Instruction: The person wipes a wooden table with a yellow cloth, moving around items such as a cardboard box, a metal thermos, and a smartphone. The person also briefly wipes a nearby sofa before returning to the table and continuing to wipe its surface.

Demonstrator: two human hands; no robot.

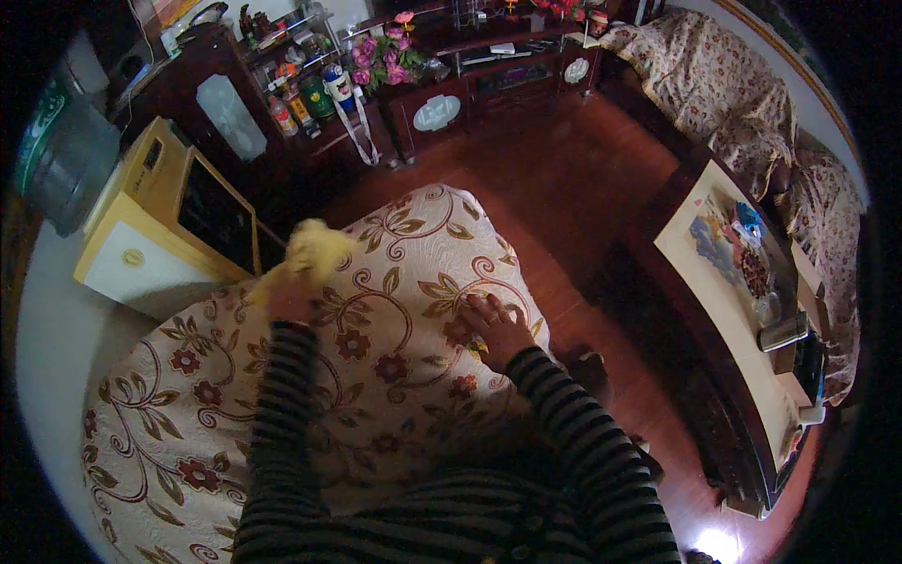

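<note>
A cream cover (pixel 451 395) with a pattern of flowers, leaves and scrolls lies over a broad, padded-looking piece of furniture in front of me. My left hand (pixel 290 296) grips a yellow cloth (pixel 317 250) at the cover's far left edge; both are blurred. My right hand (pixel 497 328) rests flat on the cover near its right edge, fingers spread, with a ring on one finger. It holds nothing. Striped sleeves reach down both arms to the wrists.
At the left stands a yellow-and-white water dispenser (pixel 162 218) with a large bottle (pixel 70 162) on top. Behind it is a dark wood cabinet (pixel 444 106) with artificial flowers (pixel 384 60) and bottles. To the right are a long table (pixel 683 240) and a covered sofa (pixel 712 84) above a reddish floor (pixel 521 162).
</note>
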